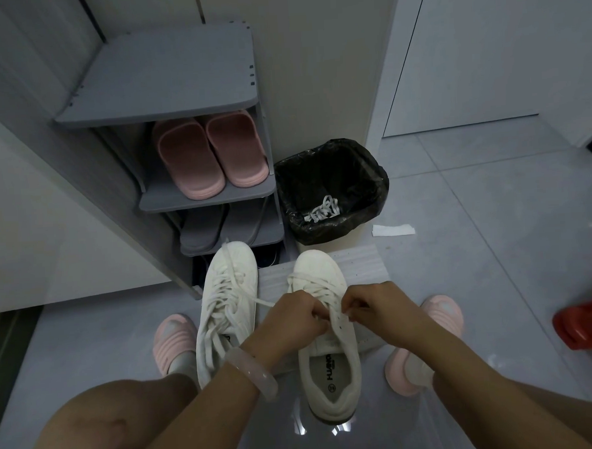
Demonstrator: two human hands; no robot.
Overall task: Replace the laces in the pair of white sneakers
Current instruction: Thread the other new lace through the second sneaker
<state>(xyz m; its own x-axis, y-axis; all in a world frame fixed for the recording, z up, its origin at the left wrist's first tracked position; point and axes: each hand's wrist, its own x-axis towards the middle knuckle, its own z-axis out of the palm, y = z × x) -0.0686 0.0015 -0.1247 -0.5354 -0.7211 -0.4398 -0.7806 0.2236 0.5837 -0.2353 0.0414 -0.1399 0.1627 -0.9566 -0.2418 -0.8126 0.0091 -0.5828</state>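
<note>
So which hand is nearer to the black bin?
The right hand: the bin stands beyond it, almost straight ahead. The left hand is further to the left.

red object (588, 325): cut by right edge | right sneaker (329, 360) eyelets: behind both hands

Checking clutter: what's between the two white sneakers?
Head view: white foam sheet farther up, left hand and wrist nearer, between left white sneaker and right white sneaker.

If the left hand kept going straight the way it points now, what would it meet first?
Probably the right hand: the left hand points across the right sneaker toward it, both pinching the lace. Depth is unclear.
</note>
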